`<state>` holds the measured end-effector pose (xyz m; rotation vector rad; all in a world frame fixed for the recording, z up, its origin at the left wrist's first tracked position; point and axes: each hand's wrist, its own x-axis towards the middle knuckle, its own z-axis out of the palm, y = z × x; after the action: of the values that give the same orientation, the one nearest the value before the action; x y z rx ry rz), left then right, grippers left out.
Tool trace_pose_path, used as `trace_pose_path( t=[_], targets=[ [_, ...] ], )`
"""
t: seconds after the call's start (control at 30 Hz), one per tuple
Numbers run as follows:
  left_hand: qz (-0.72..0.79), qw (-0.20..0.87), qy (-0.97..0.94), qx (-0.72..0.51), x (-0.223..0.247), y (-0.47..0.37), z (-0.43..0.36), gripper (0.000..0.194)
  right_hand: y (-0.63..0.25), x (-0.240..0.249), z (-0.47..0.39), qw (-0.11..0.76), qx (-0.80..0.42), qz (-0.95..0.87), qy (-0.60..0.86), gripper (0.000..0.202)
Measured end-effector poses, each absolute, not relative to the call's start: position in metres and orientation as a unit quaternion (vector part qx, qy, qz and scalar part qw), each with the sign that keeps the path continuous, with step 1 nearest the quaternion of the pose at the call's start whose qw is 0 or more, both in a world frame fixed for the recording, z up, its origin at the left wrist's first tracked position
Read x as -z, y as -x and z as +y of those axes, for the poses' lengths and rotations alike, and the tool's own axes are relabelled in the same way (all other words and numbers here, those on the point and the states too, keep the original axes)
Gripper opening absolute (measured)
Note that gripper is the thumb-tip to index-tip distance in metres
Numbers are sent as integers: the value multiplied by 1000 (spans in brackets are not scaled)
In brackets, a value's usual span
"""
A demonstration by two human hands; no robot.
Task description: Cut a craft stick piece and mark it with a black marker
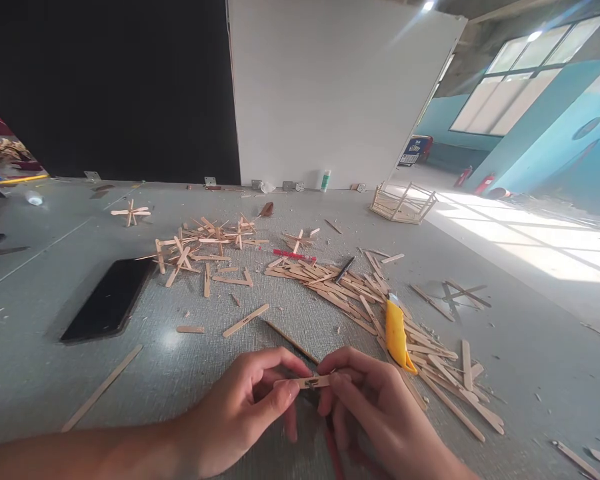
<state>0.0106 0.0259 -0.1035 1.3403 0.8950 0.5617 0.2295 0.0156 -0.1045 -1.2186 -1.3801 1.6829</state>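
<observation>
Between my two hands, low in the middle of the view, is a short wooden stick with a dark slot near its centre. My left hand pinches its left end between thumb and fingers. The right end is pinched by my right hand. Below the stick a dark and red tool, partly hidden by my right hand, points down; I cannot make out what it is. A thin brown rod lies just beyond my fingertips. Near it on the table rests another slotted stick.
A yellow cutter lies on a long pile of wooden sticks at the right. On the left is a black phone. Joined stick pieces, a glue tube and a stick frame stand farther back, before upright panels.
</observation>
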Motion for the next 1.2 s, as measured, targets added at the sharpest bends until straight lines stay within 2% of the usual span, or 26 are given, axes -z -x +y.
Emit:
trace_pose_path(
  t=[0.33, 1.2],
  targets=[
    [403, 648, -595, -252, 100, -12, 26, 40, -232, 103, 15, 319, -648, -519, 456, 45],
    [413, 618, -629, -230, 104, -9, 24, 43, -228, 103, 14, 323, -641, -508, 477, 52]
  ],
)
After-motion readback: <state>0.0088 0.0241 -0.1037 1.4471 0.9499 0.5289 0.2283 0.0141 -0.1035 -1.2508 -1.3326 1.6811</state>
